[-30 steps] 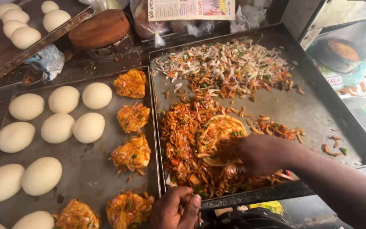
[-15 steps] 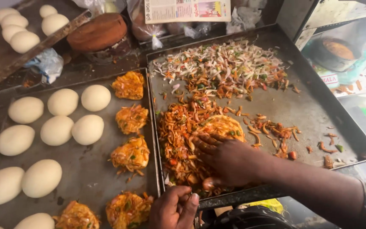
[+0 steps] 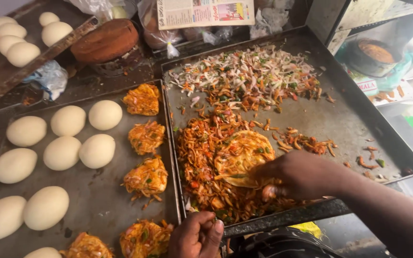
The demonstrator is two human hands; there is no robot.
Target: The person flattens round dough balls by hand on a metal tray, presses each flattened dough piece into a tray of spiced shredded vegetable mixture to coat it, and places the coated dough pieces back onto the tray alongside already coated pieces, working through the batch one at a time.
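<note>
Right hand [image 3: 302,174] has slid lower on the flat dough disc [image 3: 244,154], fingers pinching its near edge amid spiced onion mix in right tray [image 3: 340,119]. Left hand [image 3: 198,236] curled shut, gripping tray rim.

Dough balls [image 3: 62,153] sit on the left tray [image 3: 96,210] with patties [image 3: 146,137] lining its right edge, while the right tray [image 3: 359,124] holds shredded mix [image 3: 201,157] in front and chopped vegetables [image 3: 244,76] behind.

Dark, greasy metal counter [image 3: 96,71], daylight right
</note>
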